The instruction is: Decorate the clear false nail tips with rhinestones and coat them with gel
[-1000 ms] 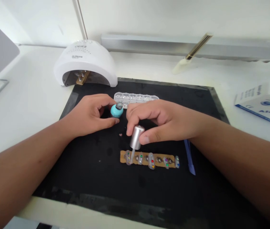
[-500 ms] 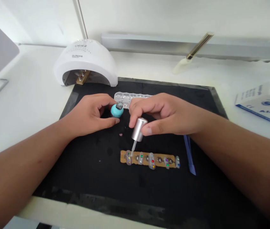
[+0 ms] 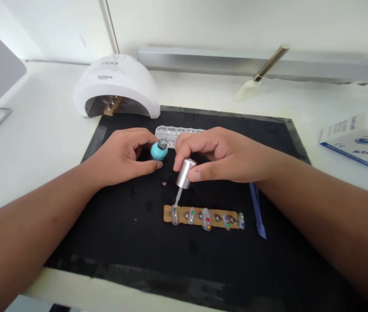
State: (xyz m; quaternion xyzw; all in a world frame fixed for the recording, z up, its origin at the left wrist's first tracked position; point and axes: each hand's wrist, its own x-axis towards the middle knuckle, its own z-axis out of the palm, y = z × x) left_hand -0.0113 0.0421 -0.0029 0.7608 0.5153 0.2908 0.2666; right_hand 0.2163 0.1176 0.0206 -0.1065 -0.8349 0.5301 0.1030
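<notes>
My left hand (image 3: 128,154) holds a small turquoise bottle (image 3: 159,151), uncapped, between thumb and fingers. Pinched in my right hand (image 3: 216,158) is a silver brush cap (image 3: 186,173) with its brush pointing down. The brush tip is at the top end of the leftmost nail piece (image 3: 174,215), a greyish one with coloured gems. That piece sits on a tan strip (image 3: 167,214) with several other gem-dotted nail pieces and round metallic studs between them. Behind my hands is a clear compartment case (image 3: 171,131), partly hidden by my right hand.
A white lamp (image 3: 118,84) stands at the back left, with another strip inside it. Blue tweezers (image 3: 258,214) lie right of the tan strip on the black mat (image 3: 122,242). Farther back are a gold-handled brush (image 3: 270,65) and, at right, a white box (image 3: 359,138).
My right hand has moved slightly left with the brush cap. The brush tip has shifted from the right side of the leftmost nail piece to its top end.
</notes>
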